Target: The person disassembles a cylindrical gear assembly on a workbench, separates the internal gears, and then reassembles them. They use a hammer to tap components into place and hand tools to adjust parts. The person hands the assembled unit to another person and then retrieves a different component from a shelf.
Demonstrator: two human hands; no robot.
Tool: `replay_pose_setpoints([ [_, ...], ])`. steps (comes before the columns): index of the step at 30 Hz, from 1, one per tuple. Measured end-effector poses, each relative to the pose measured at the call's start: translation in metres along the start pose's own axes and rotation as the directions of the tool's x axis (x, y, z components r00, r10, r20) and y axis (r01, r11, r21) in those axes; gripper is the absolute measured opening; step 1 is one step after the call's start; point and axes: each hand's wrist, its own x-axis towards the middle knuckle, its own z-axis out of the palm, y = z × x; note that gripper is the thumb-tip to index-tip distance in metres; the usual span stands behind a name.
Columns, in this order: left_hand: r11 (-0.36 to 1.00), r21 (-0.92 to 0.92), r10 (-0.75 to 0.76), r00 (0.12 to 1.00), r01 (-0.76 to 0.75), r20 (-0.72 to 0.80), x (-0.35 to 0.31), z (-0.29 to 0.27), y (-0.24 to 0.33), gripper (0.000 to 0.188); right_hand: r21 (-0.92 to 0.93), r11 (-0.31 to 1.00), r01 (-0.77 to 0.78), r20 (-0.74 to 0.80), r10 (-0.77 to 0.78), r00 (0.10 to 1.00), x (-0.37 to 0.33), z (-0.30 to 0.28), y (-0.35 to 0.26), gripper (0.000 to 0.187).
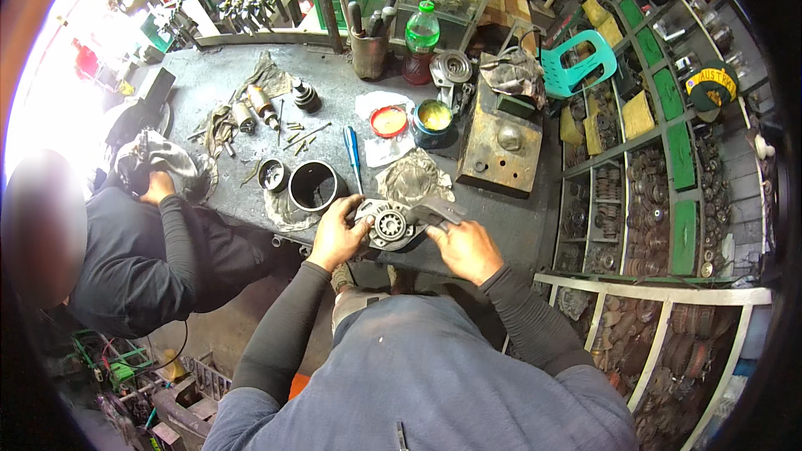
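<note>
At the near edge of the bench, my left hand [337, 235] is closed on the left side of a grey metal housing [386, 242] with a toothed gear in its middle. My right hand [468, 250] is closed around a dark, flat piece [441, 210] at the housing's right side; its kind is hard to tell. Just beyond the housing lies a crumpled, stained cloth [413, 177]. To the left of my left hand stands an open metal cylinder [315, 185], with a smaller metal ring [272, 174] beside it. A blue screwdriver [352, 150] lies past my left hand.
An open blue tin of yellowish grease [433, 117] stands by its red lid [388, 121]. Farther back are a green-capped bottle [422, 32] and a tool holder [368, 54]. A rusty metal block [501, 138] sits right. Another person [159, 242] works at left; parts shelves [643, 192] line the right.
</note>
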Motion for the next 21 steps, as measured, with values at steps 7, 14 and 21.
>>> replay_pose_setpoints([
  [7, 0.770, 0.594, 0.201, 0.972, -0.233, 0.120, -0.023, 0.019, 0.018, 0.126, 0.043, 0.957, -0.285, -0.044, 0.287, 0.957, -0.045, 0.029, 0.063, 0.042],
  [14, 0.871, 0.482, 0.012, 0.985, -0.094, 0.171, 0.015, 0.004, 0.057, 0.100, 0.060, 0.927, -0.371, 0.007, 0.372, 0.928, -0.076, 0.043, 0.083, 0.041],
  [21, 0.880, 0.472, -0.199, 0.944, 0.054, 0.262, 0.074, -0.003, 0.069, 0.079, 0.079, 0.898, -0.433, 0.050, 0.431, 0.901, -0.076, 0.038, 0.077, 0.042],
])
